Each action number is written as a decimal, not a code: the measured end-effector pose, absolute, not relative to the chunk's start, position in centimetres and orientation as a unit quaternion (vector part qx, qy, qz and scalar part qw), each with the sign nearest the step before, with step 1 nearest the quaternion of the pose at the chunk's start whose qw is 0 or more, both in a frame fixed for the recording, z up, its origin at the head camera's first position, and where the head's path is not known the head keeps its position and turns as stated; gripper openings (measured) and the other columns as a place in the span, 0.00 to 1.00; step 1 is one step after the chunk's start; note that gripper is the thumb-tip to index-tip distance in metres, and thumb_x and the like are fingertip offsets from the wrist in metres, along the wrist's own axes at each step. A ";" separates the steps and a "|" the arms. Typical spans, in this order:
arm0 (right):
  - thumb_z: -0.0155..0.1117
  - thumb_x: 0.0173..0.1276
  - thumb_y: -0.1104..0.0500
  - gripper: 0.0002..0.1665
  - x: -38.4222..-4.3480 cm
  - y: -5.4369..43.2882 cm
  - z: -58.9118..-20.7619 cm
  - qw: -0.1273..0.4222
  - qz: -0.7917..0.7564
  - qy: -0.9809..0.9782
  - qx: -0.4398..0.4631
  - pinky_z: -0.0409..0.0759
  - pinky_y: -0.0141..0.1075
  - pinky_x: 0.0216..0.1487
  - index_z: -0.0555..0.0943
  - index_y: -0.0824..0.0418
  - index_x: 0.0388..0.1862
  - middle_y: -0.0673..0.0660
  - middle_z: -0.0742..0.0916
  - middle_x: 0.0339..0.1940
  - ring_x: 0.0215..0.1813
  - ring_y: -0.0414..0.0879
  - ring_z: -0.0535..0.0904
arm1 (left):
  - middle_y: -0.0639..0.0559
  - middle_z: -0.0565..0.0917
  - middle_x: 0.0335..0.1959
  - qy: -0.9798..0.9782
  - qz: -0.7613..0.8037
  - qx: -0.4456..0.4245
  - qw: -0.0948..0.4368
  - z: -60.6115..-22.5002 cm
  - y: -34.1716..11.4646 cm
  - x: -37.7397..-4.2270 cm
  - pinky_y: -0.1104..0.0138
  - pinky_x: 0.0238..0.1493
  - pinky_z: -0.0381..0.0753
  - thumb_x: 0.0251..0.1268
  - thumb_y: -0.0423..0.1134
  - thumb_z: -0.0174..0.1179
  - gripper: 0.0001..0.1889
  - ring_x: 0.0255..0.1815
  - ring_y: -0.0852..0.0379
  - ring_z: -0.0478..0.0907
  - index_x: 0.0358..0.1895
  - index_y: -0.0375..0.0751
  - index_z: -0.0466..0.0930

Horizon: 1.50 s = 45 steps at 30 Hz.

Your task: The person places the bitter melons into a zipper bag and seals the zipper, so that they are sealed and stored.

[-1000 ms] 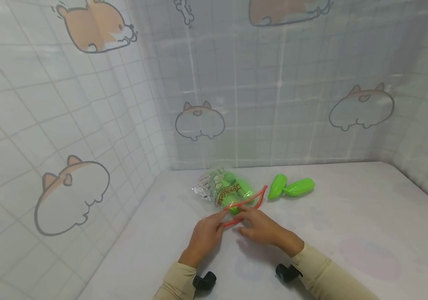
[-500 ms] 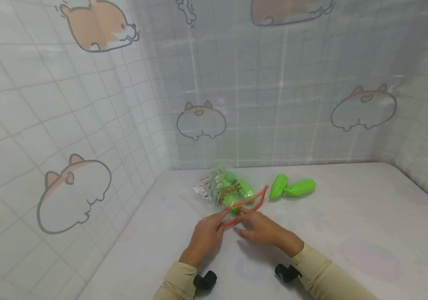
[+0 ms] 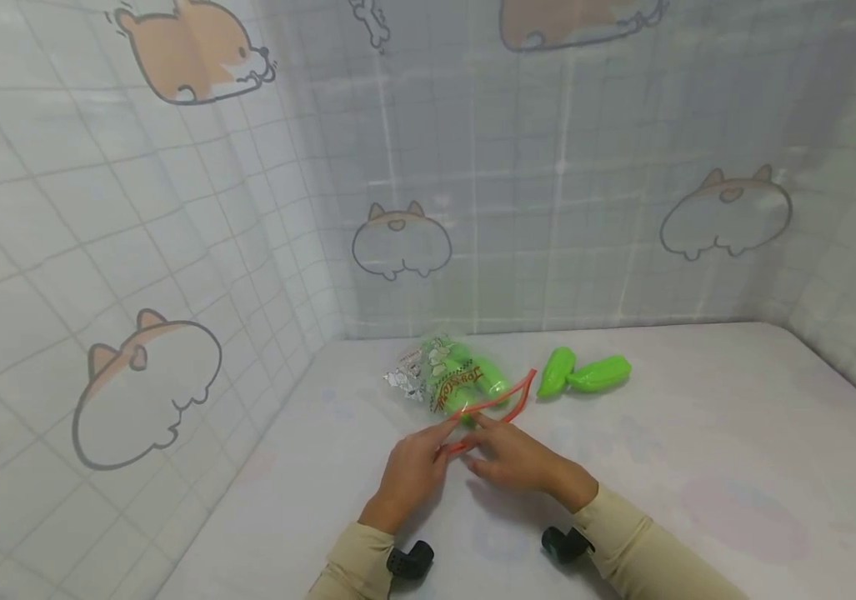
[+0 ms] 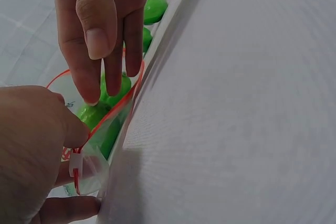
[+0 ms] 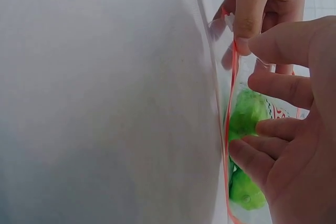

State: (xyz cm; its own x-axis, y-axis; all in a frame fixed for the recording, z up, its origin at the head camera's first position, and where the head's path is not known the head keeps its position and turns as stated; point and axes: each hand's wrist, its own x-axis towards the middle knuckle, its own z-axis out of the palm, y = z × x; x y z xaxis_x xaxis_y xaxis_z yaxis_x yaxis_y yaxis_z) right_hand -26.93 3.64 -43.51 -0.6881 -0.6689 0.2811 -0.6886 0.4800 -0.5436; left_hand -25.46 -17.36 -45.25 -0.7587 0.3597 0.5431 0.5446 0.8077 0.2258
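A clear printed zip bag (image 3: 428, 379) with a red zip edge lies at the back of the table, its mouth spread toward me. Inside are shiny green elongated pieces (image 5: 247, 111). My left hand (image 3: 412, 475) pinches the bag's mouth at its left end, beside a small white slider (image 4: 76, 163). My right hand (image 3: 521, 454) is held at the open mouth, its fingers extended and nothing gripped in them. In the right wrist view its upper fingertip comes close to my left thumb; whether they touch I cannot tell.
Two loose green pieces (image 3: 598, 375) lie right of the bag on the white table (image 3: 668, 467). Tiled-print sheeting (image 3: 548, 208) with cartoon dogs stands behind and on both sides.
My right hand and forearm have shifted slightly left, toward my left hand. The left hand, the bag and the loose green pieces stay about where they were.
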 end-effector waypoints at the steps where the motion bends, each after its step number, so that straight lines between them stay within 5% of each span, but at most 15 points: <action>1: 0.65 0.69 0.61 0.16 -27.0 3.6 -43.5 0.017 0.326 -0.857 0.397 0.67 0.55 0.69 0.86 0.61 0.55 0.71 0.67 0.74 0.74 0.60 0.66 | 0.48 0.87 0.50 -0.918 -0.191 -0.247 0.246 -45.3 -17.3 -25.5 0.53 0.41 0.84 0.58 0.30 0.67 0.26 0.45 0.48 0.87 0.62 0.46 0.82; 37: 0.65 0.67 0.63 0.16 -27.6 3.1 -44.0 0.027 0.332 -0.858 0.390 0.67 0.55 0.69 0.85 0.61 0.53 0.67 0.74 0.70 0.75 0.59 0.64 | 0.47 0.87 0.51 -0.910 -0.198 -0.256 0.258 -45.6 -17.2 -25.8 0.52 0.45 0.84 0.58 0.29 0.68 0.25 0.48 0.48 0.86 0.61 0.43 0.82; 45: 0.65 0.67 0.65 0.14 -27.4 3.9 -43.8 0.049 0.355 -0.856 0.372 0.77 0.50 0.61 0.85 0.64 0.52 0.57 0.87 0.53 0.59 0.50 0.80 | 0.48 0.87 0.51 -0.915 -0.198 -0.249 0.250 -45.4 -17.3 -25.7 0.53 0.45 0.84 0.58 0.30 0.68 0.25 0.48 0.49 0.86 0.61 0.45 0.83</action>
